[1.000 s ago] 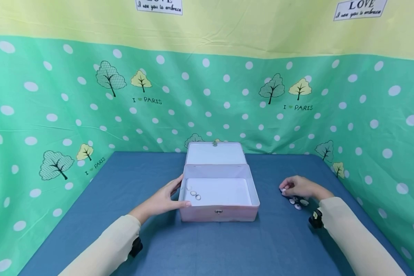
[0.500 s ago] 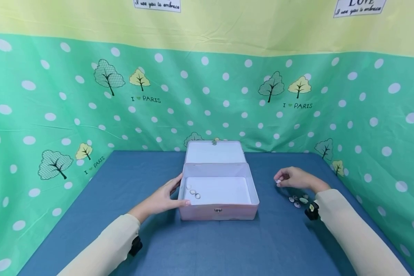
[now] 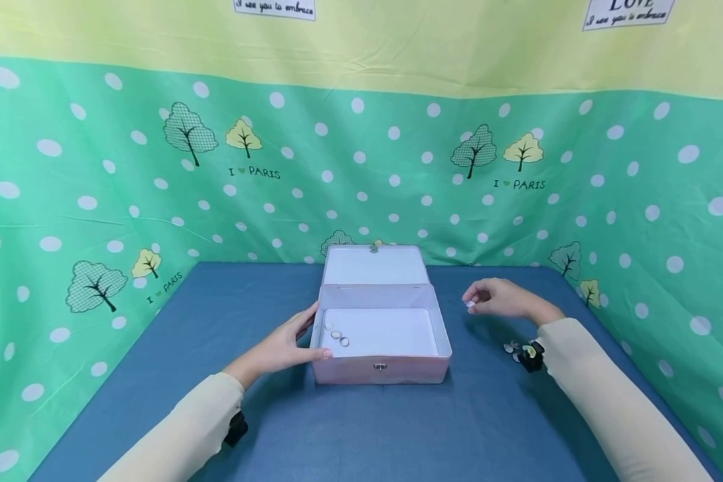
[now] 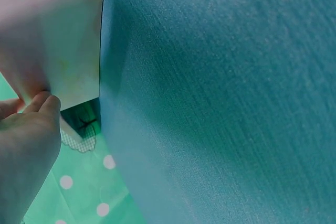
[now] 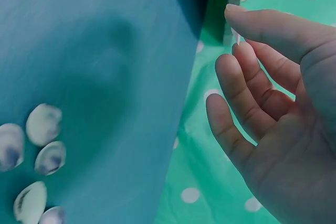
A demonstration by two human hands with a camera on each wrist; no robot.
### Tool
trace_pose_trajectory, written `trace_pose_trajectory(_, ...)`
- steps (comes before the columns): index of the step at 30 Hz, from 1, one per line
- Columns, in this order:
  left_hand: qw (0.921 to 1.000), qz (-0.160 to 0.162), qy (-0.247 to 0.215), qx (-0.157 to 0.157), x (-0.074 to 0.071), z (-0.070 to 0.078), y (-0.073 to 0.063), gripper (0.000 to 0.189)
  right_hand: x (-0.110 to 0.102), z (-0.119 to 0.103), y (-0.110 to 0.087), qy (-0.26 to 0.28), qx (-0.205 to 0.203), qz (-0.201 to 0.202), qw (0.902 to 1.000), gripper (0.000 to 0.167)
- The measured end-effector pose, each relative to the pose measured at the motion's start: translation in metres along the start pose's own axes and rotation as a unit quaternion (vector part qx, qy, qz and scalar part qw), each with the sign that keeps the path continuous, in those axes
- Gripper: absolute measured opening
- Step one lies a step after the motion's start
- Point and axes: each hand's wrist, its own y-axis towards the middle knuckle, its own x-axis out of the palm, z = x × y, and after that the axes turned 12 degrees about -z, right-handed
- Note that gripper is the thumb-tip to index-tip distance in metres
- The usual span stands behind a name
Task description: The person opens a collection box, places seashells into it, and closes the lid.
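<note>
An open-lidded pink box with a white inside and a front clasp stands mid-table. My left hand holds its left side, the thumb over the front left rim and the fingers along the outer wall. Inside, at the left, lie three small seashells. Between thumb and fingertips, my right hand pinches a small pale seashell, raised above the table to the right of the box. In the right wrist view only a thin edge of that shell shows.
Several loose seashells lie on the blue tablecloth, partly hidden behind the right wrist's black device in the head view. The raised lid leans back near the green dotted curtain.
My right hand has lifted a seashell from the loose group and carried it leftward, toward the box. The left hand keeps its place on the box.
</note>
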Motion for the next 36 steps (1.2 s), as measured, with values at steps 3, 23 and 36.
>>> trace_pose_trajectory(3, 1.0, 0.0, 0.001, -0.003, 0.0, 0.001, 0.0, 0.109, -0.002, -0.009, 0.004, -0.006, -0.005, 0.003, 1.0, 0.016)
trace_pose_trajectory(23, 0.9999, -0.001, -0.011, -0.001, -0.001, 0.001, 0.0, 0.109, -0.009, -0.063, 0.037, -0.024, -0.057, -0.005, 0.9981, 0.015)
trace_pose_trajectory(36, 0.9999, -0.003, -0.012, 0.009, 0.0, 0.003, -0.002, 0.105, -0.008, -0.101, 0.059, -0.029, -0.07, -0.031, 0.9966, 0.015)
